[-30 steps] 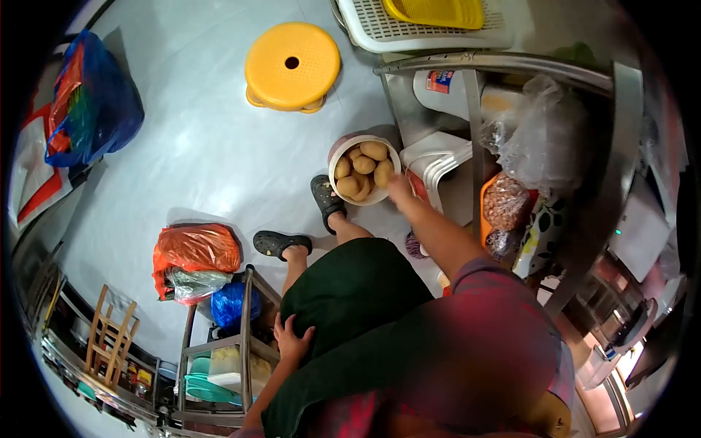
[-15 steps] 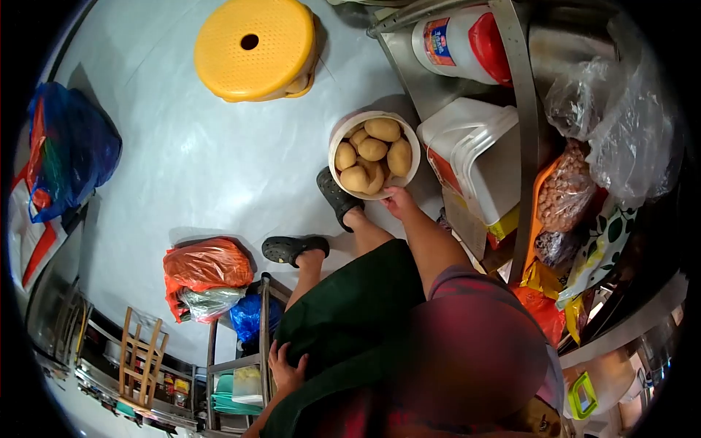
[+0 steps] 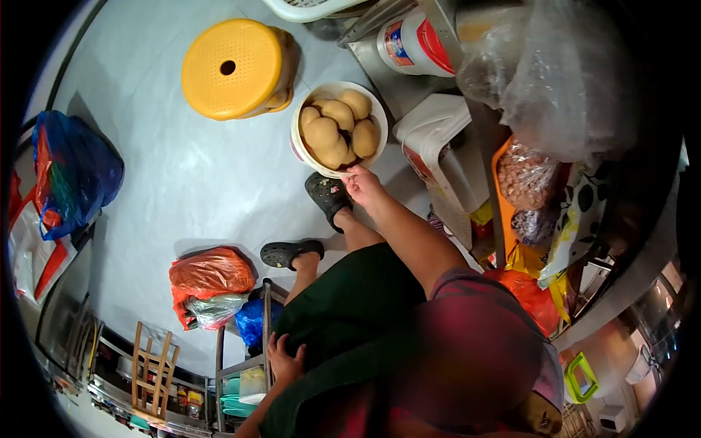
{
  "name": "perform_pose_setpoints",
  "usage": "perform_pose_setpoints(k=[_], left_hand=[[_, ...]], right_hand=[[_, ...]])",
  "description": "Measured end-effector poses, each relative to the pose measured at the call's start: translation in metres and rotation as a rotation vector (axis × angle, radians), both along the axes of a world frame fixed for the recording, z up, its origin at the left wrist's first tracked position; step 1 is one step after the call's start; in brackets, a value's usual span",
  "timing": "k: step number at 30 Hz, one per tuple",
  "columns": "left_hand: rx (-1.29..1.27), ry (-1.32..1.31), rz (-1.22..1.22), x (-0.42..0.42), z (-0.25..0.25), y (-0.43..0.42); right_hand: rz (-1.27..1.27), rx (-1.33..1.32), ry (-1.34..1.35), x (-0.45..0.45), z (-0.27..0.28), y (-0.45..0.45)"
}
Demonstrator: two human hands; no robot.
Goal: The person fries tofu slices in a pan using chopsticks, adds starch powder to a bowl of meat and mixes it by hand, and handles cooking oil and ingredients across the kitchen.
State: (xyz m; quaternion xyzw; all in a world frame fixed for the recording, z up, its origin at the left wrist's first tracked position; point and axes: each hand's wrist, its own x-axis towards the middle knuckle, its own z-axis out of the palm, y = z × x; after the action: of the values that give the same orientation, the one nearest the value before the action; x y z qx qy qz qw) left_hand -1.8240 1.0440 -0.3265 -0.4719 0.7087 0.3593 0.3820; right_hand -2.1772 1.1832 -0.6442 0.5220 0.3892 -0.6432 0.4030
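A round white bucket (image 3: 301,139) holds several brown potatoes (image 3: 322,133) with dark gaps between them. My right hand (image 3: 363,186) grips its near rim, the thumb and fingers closed over the edge. The arm is stretched out above my dark clog (image 3: 328,192). My left hand (image 3: 285,359) lies on the dark green apron (image 3: 343,292) over my thigh, fingers apart and holding nothing. Whether the bucket's base touches the floor is hidden from this angle.
A yellow stool (image 3: 232,69) stands beyond the bucket. On the right, a metal shelf holds a lidded tub (image 3: 416,44), a white container (image 3: 438,135) and bagged goods (image 3: 527,175). Orange (image 3: 212,277) and blue (image 3: 80,171) plastic bags are on the left.
My right hand has moved the bucket farther from my body, nearer the stool, and the potatoes in it have shifted. The whole view has swung slightly. My left hand stays on the apron.
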Motion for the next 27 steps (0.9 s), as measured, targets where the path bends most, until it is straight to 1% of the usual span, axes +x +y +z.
perform_pose_setpoints(k=[2,5,6,8,9,10,11,13,15,17,19,21,22,23,25,26,27], left_hand=[[0.017,-0.024,-0.002,-0.012,0.003,-0.001],[0.014,-0.029,-0.023,-0.019,0.006,0.0],[0.014,-0.028,-0.031,-0.02,0.008,0.001],[0.017,-0.025,-0.035,-0.02,0.008,0.002],[0.021,-0.024,-0.033,-0.017,0.006,0.003],[0.022,-0.021,-0.031,-0.015,0.005,0.003],[0.022,-0.021,-0.023,-0.014,0.005,0.002],[0.025,-0.02,-0.001,-0.015,0.005,0.003],[0.005,-0.001,-0.002,-0.009,0.003,0.004],[-0.007,0.0,0.005,-0.003,0.001,0.005],[-0.007,-0.007,0.023,0.003,0.001,0.006],[-0.009,-0.012,0.036,0.004,0.006,0.006],[-0.012,-0.006,0.052,0.0,0.007,0.008],[-0.006,-0.01,0.069,-0.003,0.007,0.01],[0.004,-0.017,0.116,-0.007,0.014,0.01],[0.003,-0.008,0.131,-0.007,0.015,0.013],[0.01,0.001,0.148,-0.008,0.017,0.016]], right_hand=[[-0.035,0.017,-0.028,-0.011,0.024,-0.005],[-0.063,-0.164,0.094,-0.026,0.07,-0.005],[-0.172,-0.116,0.058,-0.03,0.074,-0.002],[-0.15,-0.237,0.147,-0.046,0.077,0.003],[-0.143,-0.298,0.193,-0.056,0.078,0.003],[-0.244,-0.173,0.079,-0.07,0.074,0.001],[-0.252,-0.107,0.116,-0.082,0.068,-0.003],[-0.318,-0.095,0.1,-0.111,0.049,0.0],[-0.351,-0.135,0.161,-0.142,0.028,0.001],[-0.447,-0.122,0.076,-0.165,0.01,0.009],[-0.437,-0.083,0.252,-0.183,0.006,0.007],[-0.346,0.01,0.429,-0.196,0.015,0.002],[-0.312,0.004,0.38,-0.2,0.018,0.002],[-0.276,0.062,0.331,-0.2,0.023,-0.006],[-0.19,0.181,0.239,-0.185,0.055,-0.02],[-0.096,0.012,0.225,-0.175,0.069,-0.012],[-0.078,-0.002,0.199,-0.164,0.077,-0.003]])
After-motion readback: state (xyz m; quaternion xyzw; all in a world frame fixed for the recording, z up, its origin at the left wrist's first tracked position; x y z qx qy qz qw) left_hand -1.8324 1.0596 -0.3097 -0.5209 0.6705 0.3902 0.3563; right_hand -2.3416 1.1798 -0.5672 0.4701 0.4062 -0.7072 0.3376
